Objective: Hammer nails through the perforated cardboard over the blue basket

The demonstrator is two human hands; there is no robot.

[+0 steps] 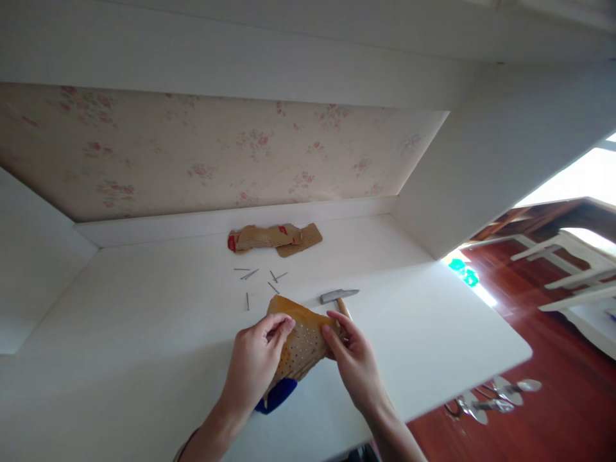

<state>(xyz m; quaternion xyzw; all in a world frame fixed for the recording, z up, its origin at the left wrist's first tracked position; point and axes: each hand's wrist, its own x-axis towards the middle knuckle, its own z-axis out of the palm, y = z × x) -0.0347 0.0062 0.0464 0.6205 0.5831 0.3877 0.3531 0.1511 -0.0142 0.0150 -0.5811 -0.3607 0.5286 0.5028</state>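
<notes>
My left hand [255, 359] and my right hand [353, 356] both grip a tan work glove [301, 340] with small dots and a blue cuff [276, 396], held just above the white desk [144, 333]. The left fingers pinch its upper left edge, the right fingers its right edge. A hammer [339, 296] with a grey head and wooden handle lies just beyond my right hand, its handle partly hidden by the hand. Several nails [260, 279] are scattered on the desk past the glove.
A crumpled brown paper package with red labels [274, 239] lies at the back by the floral wall panel. The desk's right edge drops to a red wooden floor, where a chair base [491, 394] and white furniture [568, 269] stand.
</notes>
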